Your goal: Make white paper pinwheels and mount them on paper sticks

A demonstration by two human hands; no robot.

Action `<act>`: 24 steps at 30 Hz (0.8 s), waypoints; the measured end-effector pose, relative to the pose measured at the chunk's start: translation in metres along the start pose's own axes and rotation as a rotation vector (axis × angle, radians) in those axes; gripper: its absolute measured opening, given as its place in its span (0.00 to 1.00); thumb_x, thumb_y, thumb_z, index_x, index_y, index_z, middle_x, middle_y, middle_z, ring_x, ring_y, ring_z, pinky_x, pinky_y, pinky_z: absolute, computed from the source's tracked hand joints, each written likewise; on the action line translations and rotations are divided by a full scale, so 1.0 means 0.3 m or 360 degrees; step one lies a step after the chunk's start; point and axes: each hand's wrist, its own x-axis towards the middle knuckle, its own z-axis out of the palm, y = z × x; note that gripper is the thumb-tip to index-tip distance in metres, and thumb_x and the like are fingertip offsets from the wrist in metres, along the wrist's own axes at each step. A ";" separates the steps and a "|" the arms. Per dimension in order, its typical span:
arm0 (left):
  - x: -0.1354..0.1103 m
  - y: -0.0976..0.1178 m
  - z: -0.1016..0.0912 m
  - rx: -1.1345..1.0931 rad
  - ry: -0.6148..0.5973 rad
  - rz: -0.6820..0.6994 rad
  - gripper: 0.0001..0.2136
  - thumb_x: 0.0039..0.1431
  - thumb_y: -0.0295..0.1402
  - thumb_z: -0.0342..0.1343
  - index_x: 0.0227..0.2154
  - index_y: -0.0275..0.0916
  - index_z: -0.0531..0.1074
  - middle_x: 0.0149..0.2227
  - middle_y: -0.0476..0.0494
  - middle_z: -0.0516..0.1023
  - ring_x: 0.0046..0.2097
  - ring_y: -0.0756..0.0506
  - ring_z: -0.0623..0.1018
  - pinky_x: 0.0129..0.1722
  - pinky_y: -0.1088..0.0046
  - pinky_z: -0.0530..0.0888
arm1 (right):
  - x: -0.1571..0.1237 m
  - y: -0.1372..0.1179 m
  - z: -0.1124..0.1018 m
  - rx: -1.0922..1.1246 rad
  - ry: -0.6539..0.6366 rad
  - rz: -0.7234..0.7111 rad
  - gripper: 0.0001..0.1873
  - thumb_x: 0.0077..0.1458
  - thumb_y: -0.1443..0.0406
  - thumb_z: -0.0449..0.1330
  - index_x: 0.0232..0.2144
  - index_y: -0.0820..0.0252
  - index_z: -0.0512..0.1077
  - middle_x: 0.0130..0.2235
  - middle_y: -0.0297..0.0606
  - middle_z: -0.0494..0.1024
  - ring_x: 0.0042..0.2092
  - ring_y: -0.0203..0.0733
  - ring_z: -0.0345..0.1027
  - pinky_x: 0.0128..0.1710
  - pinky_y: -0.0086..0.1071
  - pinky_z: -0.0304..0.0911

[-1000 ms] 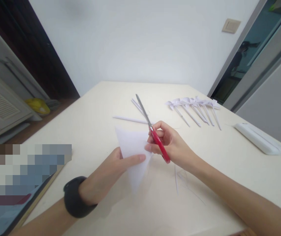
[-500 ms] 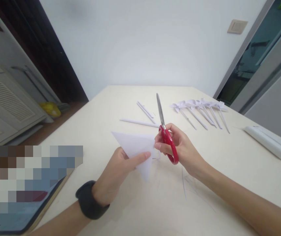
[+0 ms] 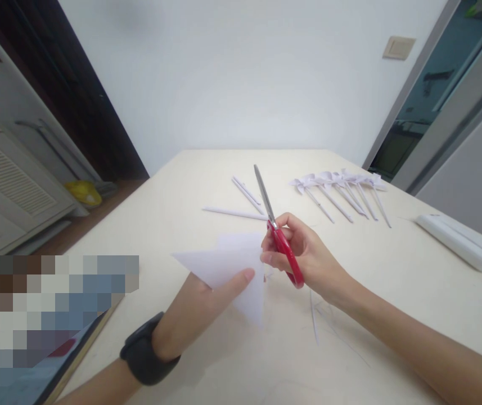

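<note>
My left hand (image 3: pixel 201 306), with a black band on its wrist, pinches a folded white paper triangle (image 3: pixel 224 264) just above the cream table (image 3: pixel 173 208). My right hand (image 3: pixel 308 259) grips red-handled scissors (image 3: pixel 280 247); their closed blades point up and away from me. Its fingertips also touch the paper's right edge. The two hands sit close together near the table's middle.
Rolled white paper sticks (image 3: pixel 241 205) lie beyond the hands. A row of several white paper pinwheels (image 3: pixel 342 188) lies at the back right. A white flat box (image 3: pixel 460 242) sits far right. Thin paper trimmings (image 3: pixel 314 318) lie under my right forearm. A tablet (image 3: pixel 34 360) rests at the lower left edge.
The paper has turned in my left hand, so its long point now sticks out to the left. The scissors tilted right, then back to the left, staying closed.
</note>
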 end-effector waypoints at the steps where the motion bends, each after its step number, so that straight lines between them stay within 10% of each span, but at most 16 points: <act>1: -0.001 0.004 -0.001 0.0074 0.0009 0.0012 0.13 0.54 0.42 0.56 0.40 0.43 0.73 0.48 0.47 0.76 0.43 0.41 0.76 0.44 0.66 0.72 | 0.000 0.001 0.001 0.0003 -0.0001 -0.0002 0.15 0.46 0.73 0.63 0.32 0.57 0.60 0.30 0.28 0.72 0.30 0.31 0.65 0.29 0.26 0.58; 12: 0.001 -0.012 -0.019 -0.0074 0.0472 0.0044 0.10 0.49 0.40 0.59 0.19 0.41 0.70 0.19 0.53 0.74 0.22 0.50 0.72 0.19 0.79 0.70 | -0.011 -0.014 -0.007 0.0027 0.0014 0.0050 0.11 0.55 0.63 0.56 0.26 0.58 0.57 0.19 0.25 0.63 0.20 0.30 0.55 0.21 0.26 0.50; 24: -0.006 0.055 -0.023 -0.0311 0.0644 0.0279 0.15 0.51 0.29 0.54 0.11 0.41 0.64 0.11 0.55 0.67 0.16 0.52 0.69 0.18 0.78 0.70 | -0.041 -0.045 0.031 0.0000 -0.0321 0.0064 0.23 0.62 0.50 0.39 0.21 0.58 0.50 0.20 0.27 0.55 0.21 0.31 0.51 0.25 0.30 0.50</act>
